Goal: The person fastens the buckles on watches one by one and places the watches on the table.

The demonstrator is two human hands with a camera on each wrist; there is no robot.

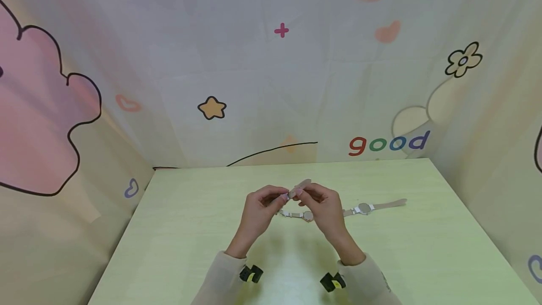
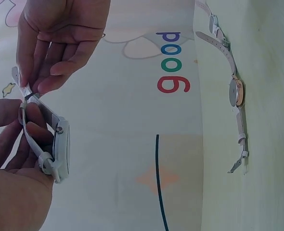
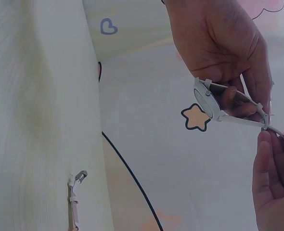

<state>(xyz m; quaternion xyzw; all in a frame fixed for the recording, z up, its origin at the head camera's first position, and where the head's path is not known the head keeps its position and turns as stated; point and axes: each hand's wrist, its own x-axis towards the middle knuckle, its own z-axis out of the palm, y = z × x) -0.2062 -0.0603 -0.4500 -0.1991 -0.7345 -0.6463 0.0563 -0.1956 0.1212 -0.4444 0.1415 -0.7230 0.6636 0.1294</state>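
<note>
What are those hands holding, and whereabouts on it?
A watch: the left hand grips its looped strap, the right hand pinches the strap's end at the buckle.

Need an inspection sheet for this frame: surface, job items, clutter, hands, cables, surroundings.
Surface: pale green table, wood-grain look, bare in front of the hands.
Job's things: white-strapped watch held above the table, strap looped; its strap end sticks up between the hands.
Clutter: two more watches lie flat on the table, one behind the hands, one further right.
Grippers: left hand grips the held watch, fingers curled through the strap loop; right hand pinches the strap by the buckle.
Cables: nothing seen.
Surroundings: cloth backdrop on three sides, printed with hearts, a star, a flower and the word "good".
</note>
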